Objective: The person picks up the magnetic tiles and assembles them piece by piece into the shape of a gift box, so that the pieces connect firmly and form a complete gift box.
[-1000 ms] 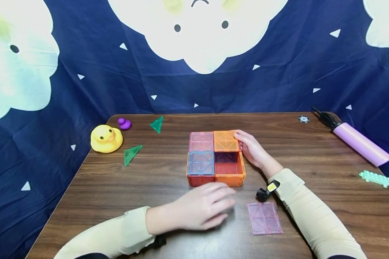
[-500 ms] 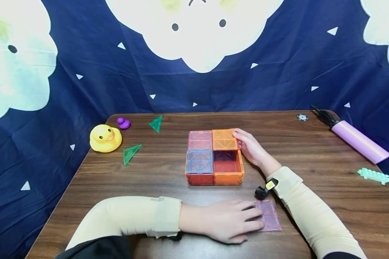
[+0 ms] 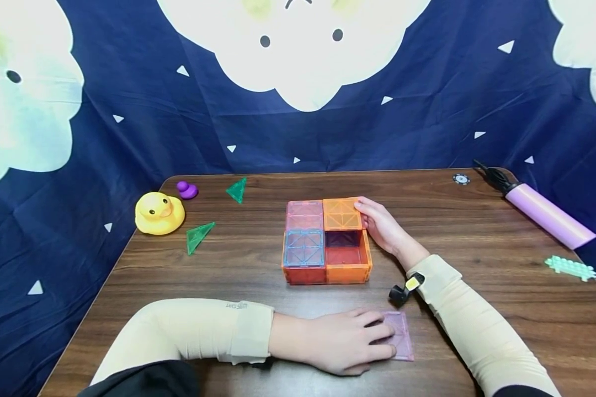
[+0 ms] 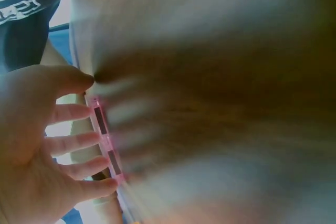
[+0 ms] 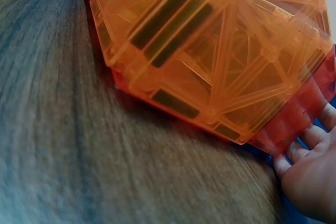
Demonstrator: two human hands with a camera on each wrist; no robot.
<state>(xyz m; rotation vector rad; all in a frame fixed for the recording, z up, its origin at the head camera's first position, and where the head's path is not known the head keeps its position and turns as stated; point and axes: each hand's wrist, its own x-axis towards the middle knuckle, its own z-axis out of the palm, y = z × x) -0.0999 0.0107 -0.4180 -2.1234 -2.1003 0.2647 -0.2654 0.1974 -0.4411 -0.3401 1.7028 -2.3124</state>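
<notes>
A box of translucent magnetic tiles [image 3: 349, 274] stands mid-table, its near-right section uncovered. Pink, orange and blue tiles cover its other sections. My right hand [image 3: 384, 227] holds the far right corner, thumb on the orange top tile [image 3: 341, 214] and fingers against the red side [image 5: 302, 111]. Nearer me, my left hand [image 3: 345, 341] lies palm down, its spread fingertips resting on a flat pinkish-purple magnetic tile [image 3: 402, 337]. Part of that tile is hidden beneath the fingers. In the left wrist view the tile's pink edge [image 4: 106, 142] shows under the fingertips.
A yellow duck [image 3: 160, 214], a small purple duck [image 3: 187, 191] and two green triangle tiles [image 3: 198, 237] are at the left. A lilac pump-like cylinder [image 3: 550, 215], a poker chip [image 3: 461, 179] and a mint bumpy strip [image 3: 571, 268] lie at the right.
My left hand has moved right and down onto the pinkish-purple tile, and the tile has slid a little left under its fingers. The right hand stays at the box corner.
</notes>
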